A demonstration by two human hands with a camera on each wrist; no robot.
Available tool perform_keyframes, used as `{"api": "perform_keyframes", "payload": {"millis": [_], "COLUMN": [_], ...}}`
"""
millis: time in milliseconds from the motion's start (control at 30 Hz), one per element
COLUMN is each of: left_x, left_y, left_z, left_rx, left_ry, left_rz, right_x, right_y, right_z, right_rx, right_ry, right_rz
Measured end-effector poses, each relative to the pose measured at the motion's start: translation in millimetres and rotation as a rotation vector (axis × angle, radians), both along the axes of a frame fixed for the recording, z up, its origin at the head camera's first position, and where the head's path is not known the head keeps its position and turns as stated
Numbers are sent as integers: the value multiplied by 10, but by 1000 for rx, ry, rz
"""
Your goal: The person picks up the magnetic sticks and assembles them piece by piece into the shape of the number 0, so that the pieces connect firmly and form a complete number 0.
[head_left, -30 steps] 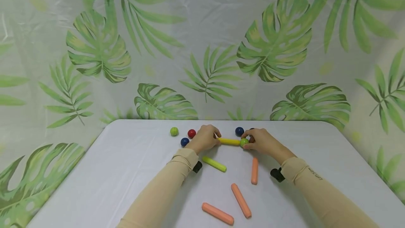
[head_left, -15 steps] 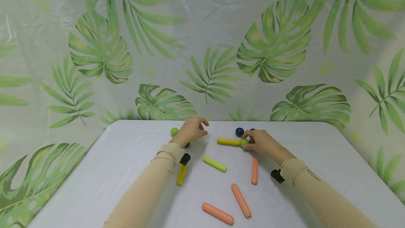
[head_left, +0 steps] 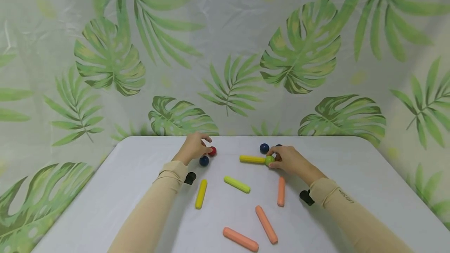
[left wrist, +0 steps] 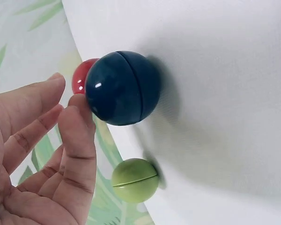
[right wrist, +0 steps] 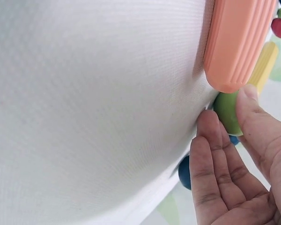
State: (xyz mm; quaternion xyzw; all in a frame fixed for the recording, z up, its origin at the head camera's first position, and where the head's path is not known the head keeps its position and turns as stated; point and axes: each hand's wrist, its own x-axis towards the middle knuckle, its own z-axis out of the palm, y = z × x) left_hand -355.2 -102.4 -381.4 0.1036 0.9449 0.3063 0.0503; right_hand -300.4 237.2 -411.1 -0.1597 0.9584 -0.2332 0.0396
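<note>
Right hand pinches a green ball between thumb and fingertips, at the right end of a yellow stick lying crosswise on the white counter. Left hand has thumb and index finger a little apart, the thumb tip right at a red ball; whether they touch, I cannot tell. Just nearer than the red ball sits a blue ball, and the left wrist view shows a lime ball close by. Beyond the right hand are a navy ball and another dark ball, partly hidden. Closer to the person lie a second yellow rod, a yellow-green rod and three salmon rods, all apart from one another. Both arms wear beige sleeves; behind the counter hangs a leaf-patterned sheet.
</note>
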Motion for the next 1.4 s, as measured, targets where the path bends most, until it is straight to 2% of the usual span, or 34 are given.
{"api": "perform_keyframes", "payload": {"millis": [233,833,1167,1400], "left_x": [-26,-98,-64,-31], "left_y": [-9,18,34,91], "left_z": [-42,-186,-186,-155], "left_rx": [-42,-43,-27,-39], "left_ry": [8,-6,-7,22], "left_rz": [24,18,28,-4], "right_x": [-27,36,30,32], "right_y": [4,2,18,15], "right_z": [-41,4,-4,10], "right_rx": [-5,1,-4,0], "right_ry": [-8,5,14,5], "right_rz": [-11,-6,-3,-7]}}
